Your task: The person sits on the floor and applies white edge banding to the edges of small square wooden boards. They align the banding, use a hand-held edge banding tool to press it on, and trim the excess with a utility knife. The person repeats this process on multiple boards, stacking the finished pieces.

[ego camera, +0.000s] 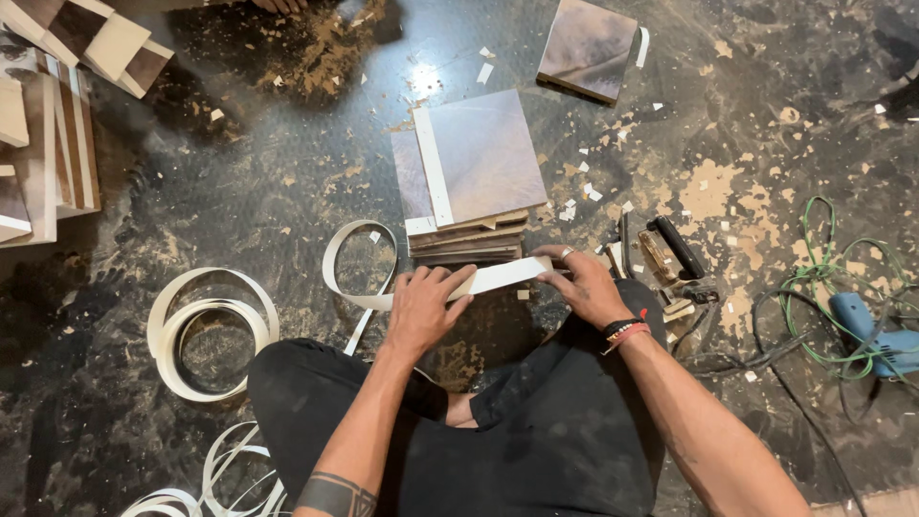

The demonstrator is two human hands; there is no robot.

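the left hand (pixel 421 306) and right hand (pixel 582 282) both pinch a white edging strip (pixel 503 277), held level just before a stack of square boards (pixel 474 182) on the floor (pixel 239 172).

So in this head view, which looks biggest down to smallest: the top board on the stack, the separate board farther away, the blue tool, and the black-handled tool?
1. Top board on the stack.
2. Separate board, though it lies farther off, so its true size may match.
3. Blue tool, partly cut off by the frame.
4. Black-handled tool.

Smooth white edge-banding strip (pixel 498 279), glossy laminated wood boards (pixel 483 158), dusty floor (pixel 268 172).
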